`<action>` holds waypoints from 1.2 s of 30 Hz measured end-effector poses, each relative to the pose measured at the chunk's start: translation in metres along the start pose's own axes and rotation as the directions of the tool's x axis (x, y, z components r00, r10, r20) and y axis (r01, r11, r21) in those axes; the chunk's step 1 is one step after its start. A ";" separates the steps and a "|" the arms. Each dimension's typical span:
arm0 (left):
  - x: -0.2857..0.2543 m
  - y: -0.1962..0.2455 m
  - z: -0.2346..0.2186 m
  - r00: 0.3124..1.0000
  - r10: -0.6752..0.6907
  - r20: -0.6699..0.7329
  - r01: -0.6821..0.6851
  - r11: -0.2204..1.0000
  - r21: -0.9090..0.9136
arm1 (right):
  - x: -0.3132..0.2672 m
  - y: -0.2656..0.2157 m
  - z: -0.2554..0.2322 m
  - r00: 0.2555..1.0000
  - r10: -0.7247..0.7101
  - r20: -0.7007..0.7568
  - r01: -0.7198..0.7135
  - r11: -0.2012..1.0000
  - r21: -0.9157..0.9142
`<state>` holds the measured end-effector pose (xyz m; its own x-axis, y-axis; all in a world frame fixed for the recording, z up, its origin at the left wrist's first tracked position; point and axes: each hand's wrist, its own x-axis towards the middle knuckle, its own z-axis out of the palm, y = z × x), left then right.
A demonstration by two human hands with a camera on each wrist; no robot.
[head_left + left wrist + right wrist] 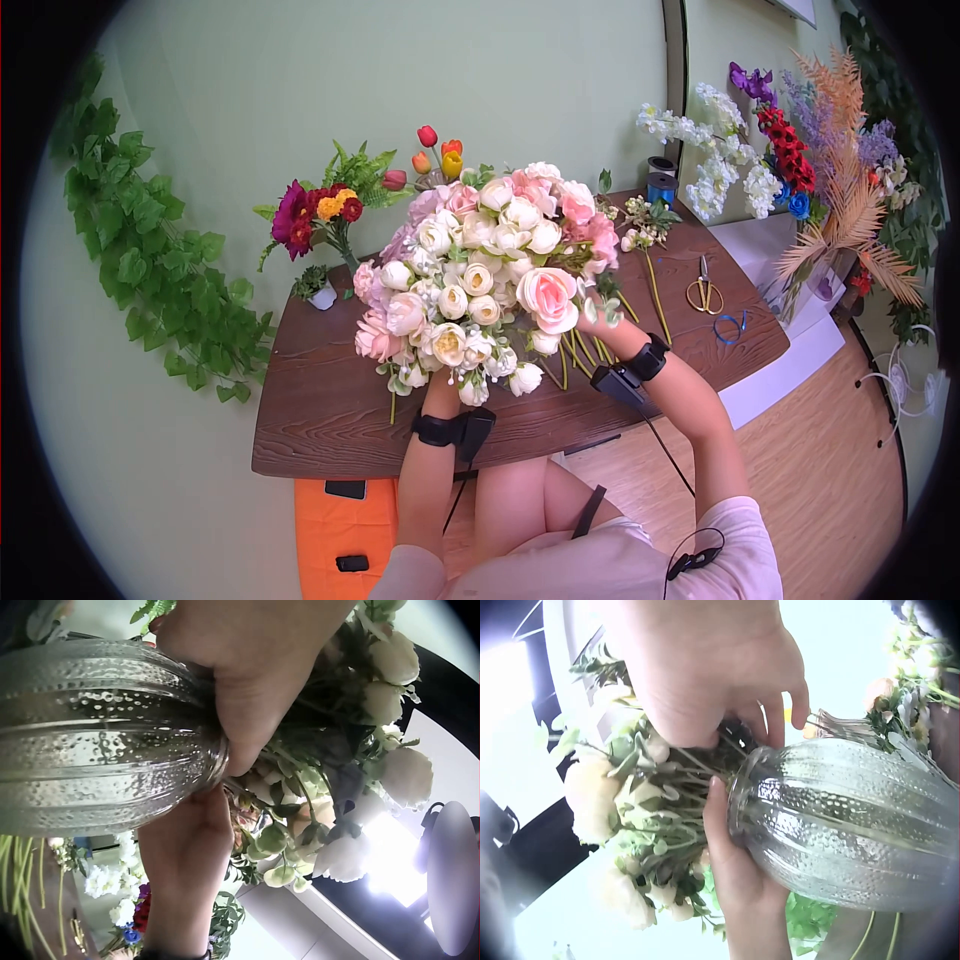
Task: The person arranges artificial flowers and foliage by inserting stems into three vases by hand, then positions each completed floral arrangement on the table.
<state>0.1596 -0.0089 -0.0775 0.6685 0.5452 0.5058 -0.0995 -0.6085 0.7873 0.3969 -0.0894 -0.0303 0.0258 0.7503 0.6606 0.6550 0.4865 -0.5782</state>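
A large bouquet [480, 270] of white, cream and pink artificial roses stands in a clear ribbed glass vase [847, 825], which the flowers hide in the head view. My left hand [255, 682] grips the vase at its neck, the thumb lying along the rim. On the opposite side my right hand [705, 667] curls about the flower stems [686, 776] just above the vase mouth. Its outer fingers spread apart past the rim. In the head view blossoms cover most of both hands, and a big pink rose [548, 298] sits by my right hand.
Loose green stems [580, 350] lie on the dark wooden table [340, 400]. Gold-handled scissors [704, 292] and a blue wire coil [730, 327] lie right. Behind the bouquet are a small potted plant [318, 290], tulips [440, 150] and ribbon spools [661, 182].
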 end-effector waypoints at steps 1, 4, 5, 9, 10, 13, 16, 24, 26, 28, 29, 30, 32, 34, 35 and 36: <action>0.000 -0.002 0.000 1.000 -0.007 0.004 0.007 1.000 -0.006 | 0.006 0.000 0.007 1.000 -0.002 0.009 0.002 1.000 -0.006; -0.007 -0.009 -0.008 0.999 -0.033 0.007 0.033 0.999 -0.023 | -0.017 0.003 0.011 0.999 -0.012 0.043 0.013 1.000 -0.019; -0.008 -0.011 -0.010 0.999 -0.042 0.006 0.042 0.999 -0.028 | -0.012 0.003 0.016 0.998 -0.016 0.057 0.017 1.000 -0.022; -0.011 -0.019 -0.021 0.998 -0.065 0.006 0.066 0.997 -0.048 | -0.013 0.022 0.037 0.989 -0.145 0.034 0.141 0.985 0.095; -0.012 -0.021 -0.026 0.998 -0.068 0.010 0.069 0.996 -0.052 | -0.009 0.016 0.047 0.989 -0.150 -0.015 0.150 0.984 0.092; -0.014 -0.032 -0.034 0.988 -0.148 -0.054 0.141 0.983 -0.118 | -0.004 0.010 0.066 0.981 -0.155 -0.119 0.166 0.983 0.083; -0.021 -0.037 -0.046 0.999 -0.050 -0.006 0.050 0.999 -0.001 | 0.026 0.000 0.104 0.980 -0.149 -0.129 0.159 0.984 0.074; 0.000 -0.044 -0.085 0.992 -0.129 -0.009 0.127 0.987 -0.103 | 0.021 -0.011 0.145 0.980 -0.136 -0.145 0.146 0.988 0.057; -0.025 -0.049 -0.097 0.989 -0.151 -0.011 0.148 0.981 -0.127 | 0.029 -0.013 0.157 0.980 -0.133 -0.148 0.142 0.988 0.056; -0.022 -0.052 -0.107 0.985 -0.173 -0.014 0.169 0.974 -0.149 | 0.030 -0.021 0.165 0.949 -0.157 -0.272 0.203 0.968 0.150; -0.028 -0.051 -0.109 0.983 -0.184 -0.016 0.180 0.971 -0.157 | 0.030 -0.024 0.166 0.950 -0.151 -0.273 0.207 0.960 0.189; -0.036 -0.052 -0.111 0.981 -0.194 -0.018 0.189 0.968 -0.165 | 0.031 -0.026 0.167 0.951 -0.146 -0.273 0.211 0.951 0.226; -0.034 -0.052 -0.115 0.977 -0.213 -0.024 0.205 0.961 -0.184 | 0.023 -0.043 0.151 0.963 -0.124 -0.238 0.195 0.933 0.302; -0.037 -0.050 -0.118 0.973 -0.230 -0.026 0.220 0.954 -0.203 | 0.016 -0.055 0.131 0.974 -0.103 -0.202 0.173 0.912 0.371; -0.036 -0.053 -0.117 0.970 -0.240 -0.028 0.228 0.950 -0.215 | 0.013 -0.057 0.122 0.992 0.003 -0.124 0.052 0.897 0.439; -0.032 -0.053 -0.115 0.968 -0.250 -0.031 0.237 0.945 -0.227 | 0.012 -0.059 0.115 0.994 0.105 -0.038 -0.072 0.865 0.496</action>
<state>0.0582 0.0720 -0.0945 0.6487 0.6978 0.3038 -0.1033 -0.3149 0.9435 0.2722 -0.0578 -0.0436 0.1225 0.7797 0.6141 0.1904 0.5888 -0.7856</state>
